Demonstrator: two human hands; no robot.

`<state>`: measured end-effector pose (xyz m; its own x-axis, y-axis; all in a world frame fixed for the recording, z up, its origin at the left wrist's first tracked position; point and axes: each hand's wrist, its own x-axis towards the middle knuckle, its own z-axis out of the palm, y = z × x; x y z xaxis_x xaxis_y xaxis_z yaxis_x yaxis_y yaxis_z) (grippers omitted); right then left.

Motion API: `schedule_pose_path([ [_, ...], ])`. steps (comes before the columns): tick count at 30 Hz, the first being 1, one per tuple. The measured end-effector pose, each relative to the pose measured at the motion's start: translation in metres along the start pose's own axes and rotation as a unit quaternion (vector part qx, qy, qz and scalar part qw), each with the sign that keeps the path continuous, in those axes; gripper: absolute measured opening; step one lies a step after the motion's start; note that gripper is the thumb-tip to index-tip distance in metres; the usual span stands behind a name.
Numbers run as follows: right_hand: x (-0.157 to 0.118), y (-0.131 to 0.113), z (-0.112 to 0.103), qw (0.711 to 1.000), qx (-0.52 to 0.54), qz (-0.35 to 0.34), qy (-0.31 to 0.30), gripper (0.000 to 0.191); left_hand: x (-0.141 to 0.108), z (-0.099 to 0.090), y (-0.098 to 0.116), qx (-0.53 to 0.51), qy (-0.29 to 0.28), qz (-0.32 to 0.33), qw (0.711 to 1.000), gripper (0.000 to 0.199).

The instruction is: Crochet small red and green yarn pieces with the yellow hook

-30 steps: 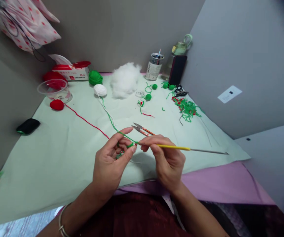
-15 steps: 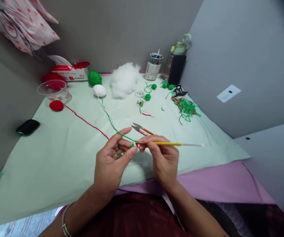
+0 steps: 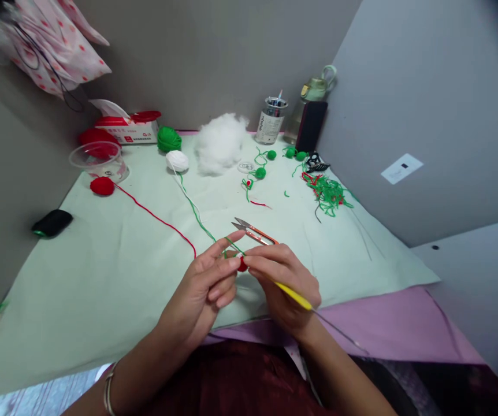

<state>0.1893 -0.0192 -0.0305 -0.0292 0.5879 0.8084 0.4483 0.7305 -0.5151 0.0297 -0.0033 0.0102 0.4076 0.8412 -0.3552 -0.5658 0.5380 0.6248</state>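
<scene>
Between the fingertips of my left hand [image 3: 208, 283] is a small red, white and green crochet piece [image 3: 242, 264]. Green yarn [image 3: 201, 222] runs from the table over my raised left index finger to it. My right hand [image 3: 286, 280] grips a yellow-handled crochet hook [image 3: 294, 296], whose rear metal end points down toward me. Its working tip is hidden by my fingers, which touch the piece. Just beyond my hands lie thread snips [image 3: 255, 232] with orange handles. A red strand [image 3: 158, 218] leads from a red yarn ball [image 3: 102, 185] toward my left hand.
At the back stand a tissue box [image 3: 130, 130], a green yarn ball [image 3: 169, 139], a white yarn ball [image 3: 177, 161], white stuffing [image 3: 220, 144], a pen jar [image 3: 270, 122] and a phone [image 3: 312, 127] against a bottle. Yarn scraps [image 3: 329, 193] lie right, a black object [image 3: 52, 223] left.
My right hand has turned, swinging the hook's rear end down toward me. The crochet piece now shows its red side, and my left fingers have shifted around it.
</scene>
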Motion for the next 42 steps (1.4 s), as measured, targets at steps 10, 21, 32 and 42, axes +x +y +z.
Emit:
schedule_pose_path([
  [10, -0.004, -0.009, -0.003, 0.994, -0.104, -0.018, -0.007, 0.037, -0.001, 0.003, -0.007, 0.058, 0.023, 0.085, 0.994, 0.061],
  [21, 0.015, -0.016, -0.008, 0.941, 0.235, 0.23, 0.084, 0.018, -0.003, -0.001, 0.008, 0.086, -0.005, 0.066, 0.994, 0.037],
  [32, 0.005, -0.014, 0.006, 0.996, -0.029, 0.066, 0.048, 0.026, 0.003, 0.001, -0.007, 0.106, 0.016, 0.095, 0.99, 0.043],
  [42, 0.016, -0.011, -0.002, 0.959, 0.178, 0.21, 0.066, 0.015, 0.005, 0.001, -0.001, 0.064, 0.005, 0.066, 0.996, 0.035],
])
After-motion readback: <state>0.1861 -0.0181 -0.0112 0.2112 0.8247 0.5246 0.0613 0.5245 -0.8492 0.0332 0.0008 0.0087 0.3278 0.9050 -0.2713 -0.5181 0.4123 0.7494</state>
